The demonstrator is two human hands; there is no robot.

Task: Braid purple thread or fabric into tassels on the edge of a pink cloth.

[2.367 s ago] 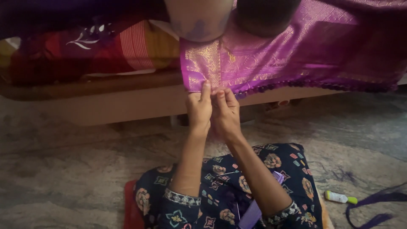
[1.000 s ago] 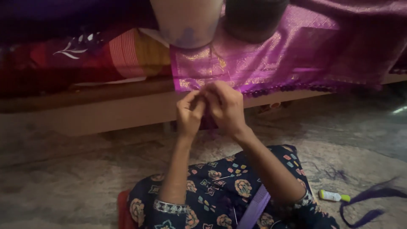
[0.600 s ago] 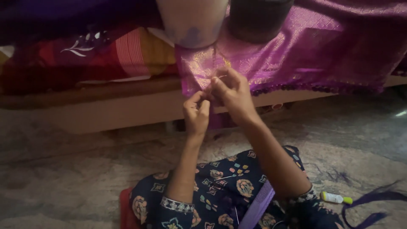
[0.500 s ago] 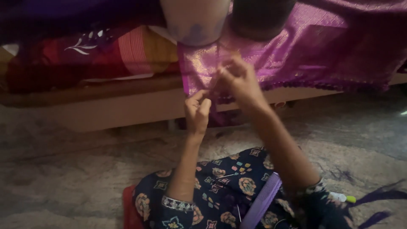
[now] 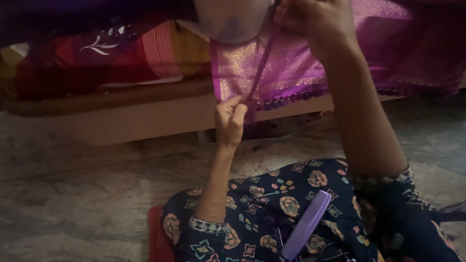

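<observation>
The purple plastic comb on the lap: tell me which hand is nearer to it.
Left. The left hand pinches the thread at the purple cloth's beaded hem, above the purple plastic comb. The right hand is raised farther up, at the picture's top edge.

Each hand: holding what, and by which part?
Left hand pinches the thin purple thread at the fringed purple cloth's edge; right hand pulls its upper end.

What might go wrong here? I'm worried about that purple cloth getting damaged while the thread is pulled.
The right hand draws the purple thread taut, up from where the left hand pinches it at the beaded fringe. A hard tug could snap the thread or pucker the purple cloth. The purple comb lying loose on the lap might slide off if the knees shift.
</observation>
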